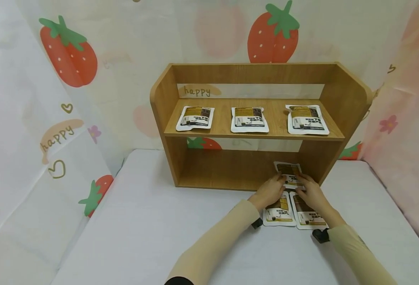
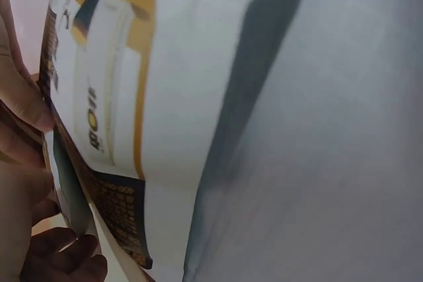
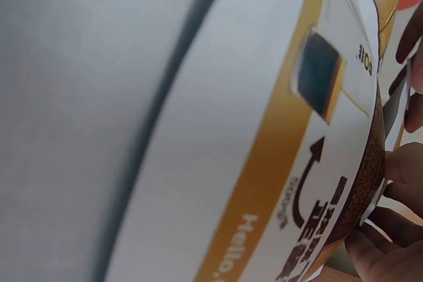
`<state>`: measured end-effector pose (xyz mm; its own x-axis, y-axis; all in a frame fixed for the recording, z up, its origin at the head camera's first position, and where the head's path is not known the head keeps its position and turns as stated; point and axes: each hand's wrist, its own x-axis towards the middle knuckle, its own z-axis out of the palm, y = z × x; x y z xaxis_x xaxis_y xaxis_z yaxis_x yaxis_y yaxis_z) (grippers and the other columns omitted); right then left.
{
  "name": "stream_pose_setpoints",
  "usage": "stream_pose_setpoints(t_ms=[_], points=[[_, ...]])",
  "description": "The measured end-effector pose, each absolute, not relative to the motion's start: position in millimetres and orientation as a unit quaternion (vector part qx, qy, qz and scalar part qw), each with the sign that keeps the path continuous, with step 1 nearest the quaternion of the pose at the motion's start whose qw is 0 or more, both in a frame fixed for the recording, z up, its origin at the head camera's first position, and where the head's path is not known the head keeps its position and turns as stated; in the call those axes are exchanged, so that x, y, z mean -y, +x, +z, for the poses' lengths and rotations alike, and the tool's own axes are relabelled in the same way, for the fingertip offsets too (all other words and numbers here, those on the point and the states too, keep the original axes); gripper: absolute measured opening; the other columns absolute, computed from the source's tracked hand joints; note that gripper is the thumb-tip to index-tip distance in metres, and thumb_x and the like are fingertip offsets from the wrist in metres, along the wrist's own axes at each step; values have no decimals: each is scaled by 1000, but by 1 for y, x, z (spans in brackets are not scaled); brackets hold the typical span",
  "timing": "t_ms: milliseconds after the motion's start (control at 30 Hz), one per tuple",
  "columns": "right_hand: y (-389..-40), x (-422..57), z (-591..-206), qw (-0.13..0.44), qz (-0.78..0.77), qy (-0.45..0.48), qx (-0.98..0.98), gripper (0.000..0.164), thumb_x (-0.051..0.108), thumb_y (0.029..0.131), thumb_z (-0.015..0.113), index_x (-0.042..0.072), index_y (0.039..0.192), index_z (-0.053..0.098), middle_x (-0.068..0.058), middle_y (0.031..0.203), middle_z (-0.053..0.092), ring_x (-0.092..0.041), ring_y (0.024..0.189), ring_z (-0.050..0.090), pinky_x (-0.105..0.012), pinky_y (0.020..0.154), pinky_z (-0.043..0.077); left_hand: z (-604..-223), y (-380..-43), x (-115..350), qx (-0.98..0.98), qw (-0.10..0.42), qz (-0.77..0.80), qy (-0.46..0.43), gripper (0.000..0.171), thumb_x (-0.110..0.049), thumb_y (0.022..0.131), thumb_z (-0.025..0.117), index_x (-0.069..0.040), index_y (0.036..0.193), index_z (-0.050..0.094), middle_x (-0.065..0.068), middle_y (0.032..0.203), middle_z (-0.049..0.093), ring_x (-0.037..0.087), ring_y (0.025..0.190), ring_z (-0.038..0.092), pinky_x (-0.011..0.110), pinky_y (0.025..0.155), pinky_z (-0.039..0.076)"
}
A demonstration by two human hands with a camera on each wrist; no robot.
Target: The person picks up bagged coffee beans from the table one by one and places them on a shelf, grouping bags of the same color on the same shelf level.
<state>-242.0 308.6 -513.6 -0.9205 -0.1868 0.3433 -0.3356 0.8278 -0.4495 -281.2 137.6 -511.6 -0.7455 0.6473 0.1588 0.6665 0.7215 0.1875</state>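
Three pouches (image 1: 250, 119) are set along the shelf unit's upper board (image 1: 221, 118); below, one pouch (image 1: 288, 169) is seemingly rested at the right end of the lower board (image 1: 223, 170). Before it, two pouches (image 1: 280, 213) are laid side by side on the table (image 1: 141, 233).

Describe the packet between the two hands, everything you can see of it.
The packet is a flat, rectangular pouch with a pale rim, a dark brown panel toward its far end and a white, printed panel nearer the person. It looks like plastic or foil. It lies at a slight slant at the right end of the lower shelf, near its front edge. The left hand holds its left side, the right hand its right. Whether its underside touches the shelf cannot be told.
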Motion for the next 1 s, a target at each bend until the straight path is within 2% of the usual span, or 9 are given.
stream_pose_setpoints(t_ms=[333,433,733,1000], points=[[-246,-309,-518,117,259,122,951,45,-4,84,58,-19,125,45,-39,129,38,-54,117,39,-59,93,39,-510,-281,-136,928,-30,-130,-347,50,-32,99,42,-12,144,33,10,151,26,17,133,36,24,104,36],[-246,-310,-518,116,262,120,951,45,-3,84,58,-19,124,45,-39,129,38,-54,117,38,-60,92,39,-508,-281,-136,928,-35,-124,-349,51,-34,99,43,-13,144,33,9,151,26,17,134,35,24,105,35],[-244,-311,-518,117,265,111,951,44,-1,85,57,-18,124,46,-37,130,38,-52,118,38,-60,95,36,-505,-280,-135,928,-26,-118,-354,52,-35,97,45,-14,144,35,10,150,28,18,132,38,24,104,36],[-237,-311,-514,123,273,126,946,42,-1,86,56,-17,124,46,-37,130,39,-53,117,39,-61,93,38,-506,-275,-130,923,9,-120,-366,49,-35,97,47,-13,141,40,9,145,37,19,128,43,25,101,40]])
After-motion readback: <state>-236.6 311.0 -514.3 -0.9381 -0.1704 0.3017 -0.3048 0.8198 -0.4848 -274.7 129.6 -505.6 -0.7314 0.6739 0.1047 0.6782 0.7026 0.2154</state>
